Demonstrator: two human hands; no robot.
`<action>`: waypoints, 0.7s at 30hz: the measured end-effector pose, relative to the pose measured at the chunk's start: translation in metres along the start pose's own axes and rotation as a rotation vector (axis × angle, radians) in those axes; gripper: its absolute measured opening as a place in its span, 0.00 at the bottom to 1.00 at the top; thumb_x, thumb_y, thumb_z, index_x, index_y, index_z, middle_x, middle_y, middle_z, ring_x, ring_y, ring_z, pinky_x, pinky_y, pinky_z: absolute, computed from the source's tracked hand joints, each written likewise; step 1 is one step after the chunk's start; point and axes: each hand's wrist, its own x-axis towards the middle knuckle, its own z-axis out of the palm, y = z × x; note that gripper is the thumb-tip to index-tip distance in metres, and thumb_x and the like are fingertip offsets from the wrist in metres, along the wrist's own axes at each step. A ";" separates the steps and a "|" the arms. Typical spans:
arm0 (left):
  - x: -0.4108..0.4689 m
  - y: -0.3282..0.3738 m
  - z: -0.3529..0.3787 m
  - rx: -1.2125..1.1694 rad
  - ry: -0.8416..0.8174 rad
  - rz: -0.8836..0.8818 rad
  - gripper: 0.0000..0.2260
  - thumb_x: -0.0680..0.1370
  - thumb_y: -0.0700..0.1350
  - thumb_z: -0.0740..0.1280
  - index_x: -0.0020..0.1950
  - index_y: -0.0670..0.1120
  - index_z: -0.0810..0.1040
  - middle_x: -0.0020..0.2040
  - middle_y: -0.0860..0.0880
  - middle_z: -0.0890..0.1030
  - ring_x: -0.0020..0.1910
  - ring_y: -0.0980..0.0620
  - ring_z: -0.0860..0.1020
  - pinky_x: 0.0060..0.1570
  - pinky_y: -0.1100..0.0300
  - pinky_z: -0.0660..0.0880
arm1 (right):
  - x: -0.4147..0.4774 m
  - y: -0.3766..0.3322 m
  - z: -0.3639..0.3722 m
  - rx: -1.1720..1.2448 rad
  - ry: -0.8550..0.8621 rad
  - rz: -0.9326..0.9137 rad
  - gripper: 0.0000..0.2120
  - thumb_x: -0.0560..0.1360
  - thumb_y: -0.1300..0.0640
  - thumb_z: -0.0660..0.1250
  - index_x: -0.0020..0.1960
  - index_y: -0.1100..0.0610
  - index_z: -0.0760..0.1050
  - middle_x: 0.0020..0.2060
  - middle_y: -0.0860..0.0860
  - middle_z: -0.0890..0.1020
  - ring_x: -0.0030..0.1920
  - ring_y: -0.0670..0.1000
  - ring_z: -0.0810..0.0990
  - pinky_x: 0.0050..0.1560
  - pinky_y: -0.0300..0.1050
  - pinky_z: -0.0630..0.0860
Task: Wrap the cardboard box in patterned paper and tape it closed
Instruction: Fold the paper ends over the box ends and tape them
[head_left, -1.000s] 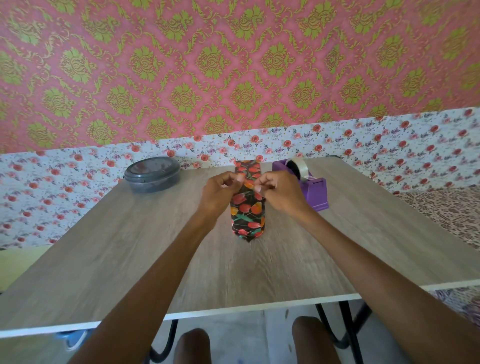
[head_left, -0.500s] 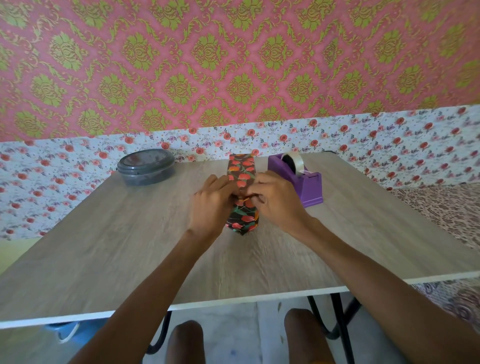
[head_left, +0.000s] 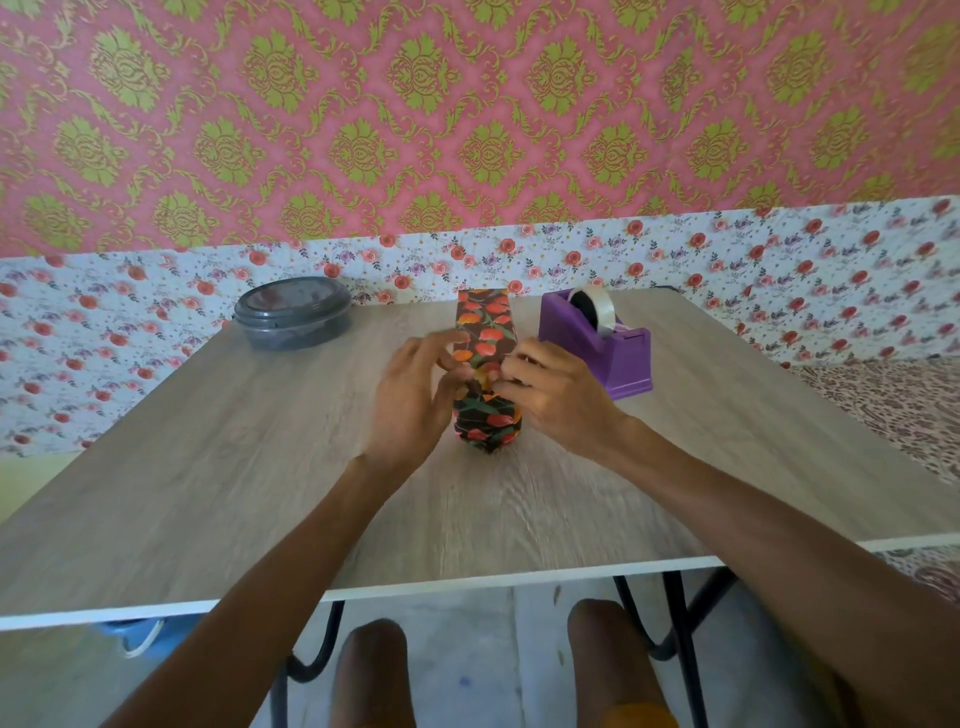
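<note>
My right hand (head_left: 550, 395) pinches the paper-wrapped box (head_left: 485, 327) at its top fold, left hand (head_left: 410, 400) flat-ish against it, so I'd crease hard before taping.

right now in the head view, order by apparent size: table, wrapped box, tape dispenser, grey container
1. table
2. tape dispenser and wrapped box: too close to rank, box partly hidden
3. grey container

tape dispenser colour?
Purple tape dispenser, clearest in the head view, the only one.
</note>
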 end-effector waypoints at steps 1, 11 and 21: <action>0.003 0.004 0.000 -0.100 0.006 -0.123 0.18 0.75 0.41 0.74 0.62 0.46 0.76 0.50 0.52 0.80 0.52 0.51 0.78 0.53 0.54 0.76 | -0.001 0.001 0.001 -0.020 -0.007 -0.019 0.07 0.79 0.66 0.66 0.50 0.61 0.83 0.45 0.52 0.80 0.49 0.54 0.74 0.46 0.49 0.77; 0.017 -0.015 -0.002 -0.447 -0.381 -0.408 0.19 0.72 0.46 0.76 0.61 0.59 0.79 0.71 0.51 0.73 0.66 0.53 0.74 0.64 0.50 0.75 | -0.005 0.002 -0.002 0.447 0.032 0.350 0.08 0.75 0.65 0.72 0.53 0.63 0.84 0.50 0.54 0.80 0.51 0.54 0.76 0.45 0.47 0.79; 0.020 -0.016 0.005 -0.474 -0.307 -0.481 0.19 0.69 0.47 0.78 0.59 0.51 0.83 0.63 0.55 0.76 0.58 0.54 0.79 0.47 0.56 0.83 | -0.003 -0.007 0.006 0.535 0.148 0.575 0.06 0.70 0.59 0.77 0.43 0.61 0.85 0.47 0.54 0.78 0.47 0.51 0.76 0.44 0.43 0.77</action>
